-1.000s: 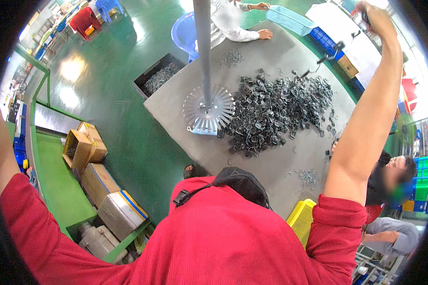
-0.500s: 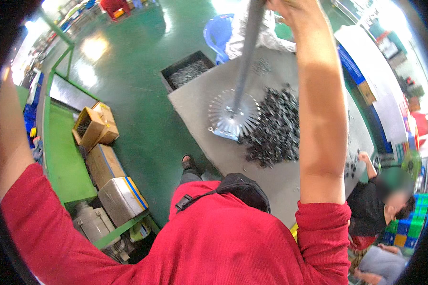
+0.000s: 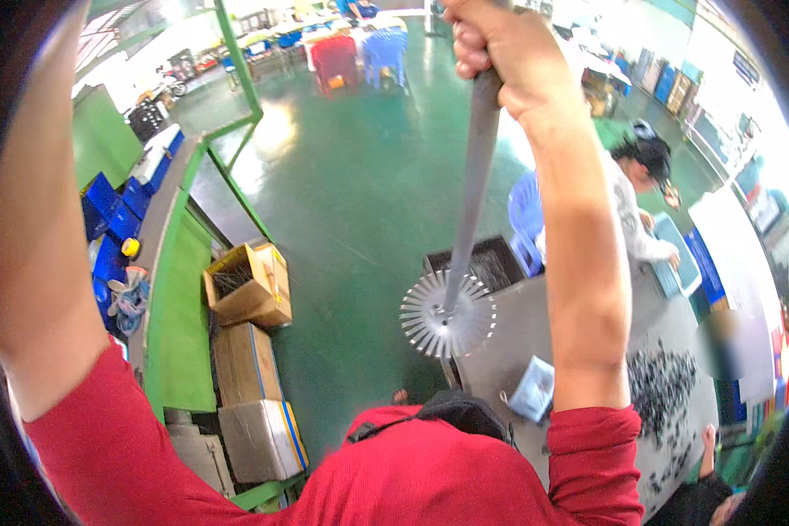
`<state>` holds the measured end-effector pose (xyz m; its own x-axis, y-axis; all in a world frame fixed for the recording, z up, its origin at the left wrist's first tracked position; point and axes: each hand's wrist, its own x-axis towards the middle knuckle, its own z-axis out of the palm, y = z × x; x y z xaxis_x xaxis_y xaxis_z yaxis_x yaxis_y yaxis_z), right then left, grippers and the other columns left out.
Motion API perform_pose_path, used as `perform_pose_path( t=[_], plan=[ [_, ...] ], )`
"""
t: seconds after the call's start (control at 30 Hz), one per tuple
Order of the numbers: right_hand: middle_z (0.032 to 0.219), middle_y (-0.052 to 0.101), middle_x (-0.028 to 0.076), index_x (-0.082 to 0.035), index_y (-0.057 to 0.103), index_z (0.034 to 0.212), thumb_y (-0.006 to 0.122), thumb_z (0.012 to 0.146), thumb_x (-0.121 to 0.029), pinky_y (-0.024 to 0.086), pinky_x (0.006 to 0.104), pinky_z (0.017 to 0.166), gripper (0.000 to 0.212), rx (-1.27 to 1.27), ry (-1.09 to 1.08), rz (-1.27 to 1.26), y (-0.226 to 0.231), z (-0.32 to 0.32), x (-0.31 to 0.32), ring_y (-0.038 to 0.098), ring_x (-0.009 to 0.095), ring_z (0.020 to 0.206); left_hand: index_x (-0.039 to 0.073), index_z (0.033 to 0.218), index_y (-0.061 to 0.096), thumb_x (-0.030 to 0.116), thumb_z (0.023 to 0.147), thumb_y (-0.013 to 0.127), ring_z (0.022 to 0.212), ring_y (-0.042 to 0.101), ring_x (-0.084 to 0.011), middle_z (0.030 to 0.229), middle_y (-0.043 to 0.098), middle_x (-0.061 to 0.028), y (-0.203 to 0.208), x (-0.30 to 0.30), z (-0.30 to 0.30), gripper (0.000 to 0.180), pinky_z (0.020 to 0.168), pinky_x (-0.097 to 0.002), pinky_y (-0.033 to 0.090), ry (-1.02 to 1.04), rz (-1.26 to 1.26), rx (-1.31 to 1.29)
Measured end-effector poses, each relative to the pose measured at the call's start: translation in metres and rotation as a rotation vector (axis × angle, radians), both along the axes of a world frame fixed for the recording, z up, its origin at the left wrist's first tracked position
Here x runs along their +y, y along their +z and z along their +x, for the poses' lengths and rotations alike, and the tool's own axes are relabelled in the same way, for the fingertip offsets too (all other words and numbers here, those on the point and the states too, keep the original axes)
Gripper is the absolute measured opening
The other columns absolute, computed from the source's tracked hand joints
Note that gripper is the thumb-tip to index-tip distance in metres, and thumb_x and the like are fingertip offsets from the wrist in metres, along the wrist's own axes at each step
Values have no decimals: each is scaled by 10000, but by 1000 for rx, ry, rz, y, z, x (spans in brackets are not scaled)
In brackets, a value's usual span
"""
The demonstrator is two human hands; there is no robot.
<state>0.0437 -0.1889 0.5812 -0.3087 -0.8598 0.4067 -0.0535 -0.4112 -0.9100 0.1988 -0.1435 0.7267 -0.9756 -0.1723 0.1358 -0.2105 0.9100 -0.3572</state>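
Observation:
My right hand (image 3: 513,57) is raised at the top, its fingers wrapped round a grey pole (image 3: 473,175). At the pole's lower end sits a round, pale disc (image 3: 447,320) with slots radiating round its rim. My left forearm (image 3: 48,210) reaches up along the left edge, and its hand lies outside the picture. Beneath my right arm is a grey table (image 3: 500,351) bearing a light blue box-like item (image 3: 535,390) and a spread of small black parts (image 3: 662,394). A black bin (image 3: 491,263) of thin dark pieces stands behind the table.
Cardboard boxes (image 3: 259,294) line a green bench (image 3: 184,316) with a green frame (image 3: 237,131) on my left. Across the table, a person in a black cap (image 3: 653,162) handles a light blue tray (image 3: 675,254). Another person's hand (image 3: 708,438) is at lower right. Chairs (image 3: 386,53) stand far off.
The view has swung up and left, showing more of the floor and far room. The disc now appears over the floor beside the table, away from the black parts. My right hand still grips the pole.

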Motion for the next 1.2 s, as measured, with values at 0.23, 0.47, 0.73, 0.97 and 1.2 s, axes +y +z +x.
perform_pose_path(
  t=[0.23, 0.47, 0.73, 0.97, 1.2],
  plan=[
    [528, 468, -50, -105, 556, 645, 697, 854, -276, 318, 221, 448, 305, -35, 308, -198, -56, 92, -138, 397, 57, 458, 162, 1447, 393, 133, 699, 745, 1043, 584, -327, 1218, 536, -244, -20, -98, 43, 828, 859, -393, 534, 110, -13, 47],
    [857, 554, 40, -46, 559, 993, 649, 876, -248, 421, 306, 651, 250, -104, 520, 17, -202, 136, -265, 510, 140, 759, 154, 1435, 407, 122, 686, 739, 1090, 555, -379, 1274, 489, -245, -158, -225, 75, 820, 842, -410, 551, 215, 34, 156],
    [1137, 498, 95, -32, 470, 1210, 637, 876, -259, 422, 354, 829, 437, 67, 569, 56, -310, 171, -443, 470, 204, 1039, 192, 1508, 227, -28, 742, 598, 1120, 523, -369, 1335, 425, -231, -252, -399, 115, 879, 923, -437, 497, 352, 62, 109],
    [1383, 449, 144, -20, 391, 1399, 627, 876, -269, 422, 396, 985, 626, 206, 599, -69, -329, 232, -551, 436, 260, 1285, 252, 1516, 193, -131, 659, 604, 1247, 443, -405, 1461, 324, -204, -263, -495, 173, 1024, 1007, -443, 449, 537, 294, 100],
    [779, 665, 6, -13, 678, 915, 738, 822, -182, 474, 279, 666, 203, 23, 694, 288, -327, 296, -625, 593, 114, 731, 272, 1481, 318, -134, 696, 529, 1289, 431, -342, 1503, 330, -123, -252, -568, 246, 909, 1062, -413, 410, 626, 453, 244]
  ],
)
